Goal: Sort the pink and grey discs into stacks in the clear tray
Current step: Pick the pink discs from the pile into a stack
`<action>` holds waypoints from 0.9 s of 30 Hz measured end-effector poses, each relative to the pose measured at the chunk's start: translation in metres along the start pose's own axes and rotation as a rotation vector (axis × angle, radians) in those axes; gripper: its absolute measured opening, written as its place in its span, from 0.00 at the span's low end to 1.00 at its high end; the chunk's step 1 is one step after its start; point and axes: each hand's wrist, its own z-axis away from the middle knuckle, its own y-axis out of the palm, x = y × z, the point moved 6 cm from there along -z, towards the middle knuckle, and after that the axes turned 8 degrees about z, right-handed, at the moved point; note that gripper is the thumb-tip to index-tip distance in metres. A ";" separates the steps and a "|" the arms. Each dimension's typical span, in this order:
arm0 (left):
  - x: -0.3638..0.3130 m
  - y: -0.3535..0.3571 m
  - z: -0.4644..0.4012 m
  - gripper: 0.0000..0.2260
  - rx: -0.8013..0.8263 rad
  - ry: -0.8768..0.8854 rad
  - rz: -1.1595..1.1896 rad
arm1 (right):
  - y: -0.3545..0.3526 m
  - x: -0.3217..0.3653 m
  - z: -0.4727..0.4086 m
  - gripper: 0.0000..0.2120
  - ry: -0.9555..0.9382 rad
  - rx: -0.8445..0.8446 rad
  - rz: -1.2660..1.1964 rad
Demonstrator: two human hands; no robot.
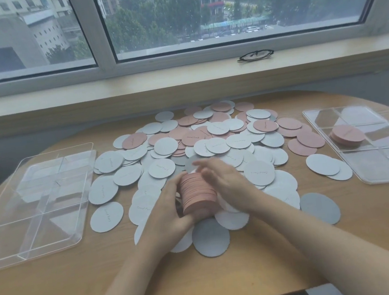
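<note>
From the head view, a stack of pink discs (198, 194) is gripped on its side by the curled left hand (166, 213), while the right hand (225, 180) is laid flat against it, fingers straight. Loose pink and grey discs (212, 140) are spread over the wooden surface (230, 278). A shorter pink stack (346, 136) is seen in the right clear tray (371, 146); another clear tray (35, 205) lies left.

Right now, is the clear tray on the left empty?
Yes, empty: the left tray shows only bare dividers. The right tray holds a pink stack.
</note>
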 end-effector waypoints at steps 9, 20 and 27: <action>0.012 -0.005 -0.002 0.35 -0.062 -0.063 0.069 | -0.050 -0.056 -0.152 0.26 0.247 0.090 0.654; 0.008 -0.006 0.001 0.36 -0.051 -0.062 0.048 | -0.038 -0.070 -0.191 0.24 0.212 0.215 0.843; 0.005 -0.006 0.000 0.36 -0.047 -0.067 0.060 | -0.061 -0.061 -0.167 0.11 0.262 -0.001 0.237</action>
